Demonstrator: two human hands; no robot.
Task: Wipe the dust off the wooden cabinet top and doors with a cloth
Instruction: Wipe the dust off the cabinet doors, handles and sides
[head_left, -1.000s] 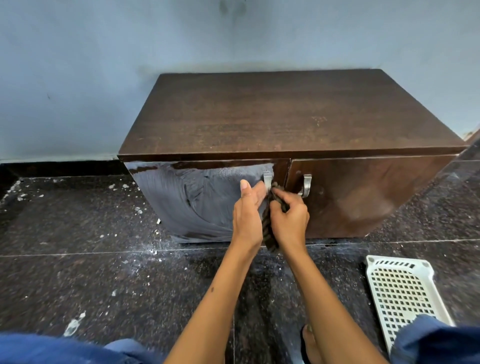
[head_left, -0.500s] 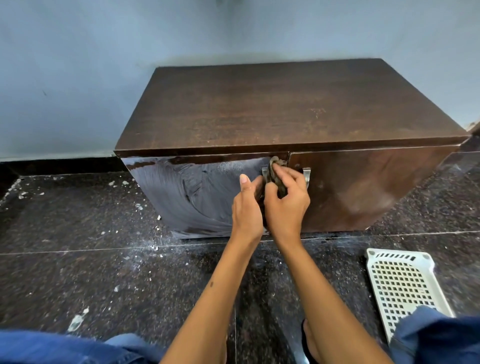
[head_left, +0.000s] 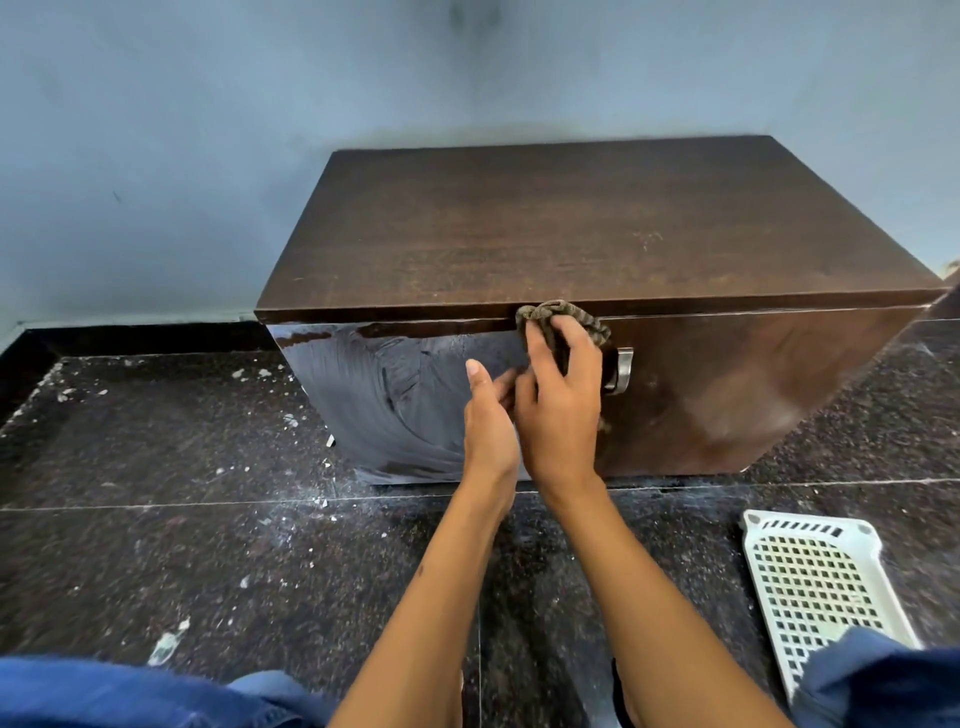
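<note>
Wiping the wooden cabinet (head_left: 597, 228) front, at the top of the door seam.
Right hand (head_left: 558, 410) gripping bunched striped cloth (head_left: 563, 313) under the top edge; left hand (head_left: 488, 421) open, fingers touching left door (head_left: 395, 395), beside it.

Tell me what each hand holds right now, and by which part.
The right hand grips the bunched cloth around its lower part, the top poking out above the fingers. The left hand holds nothing.
</note>
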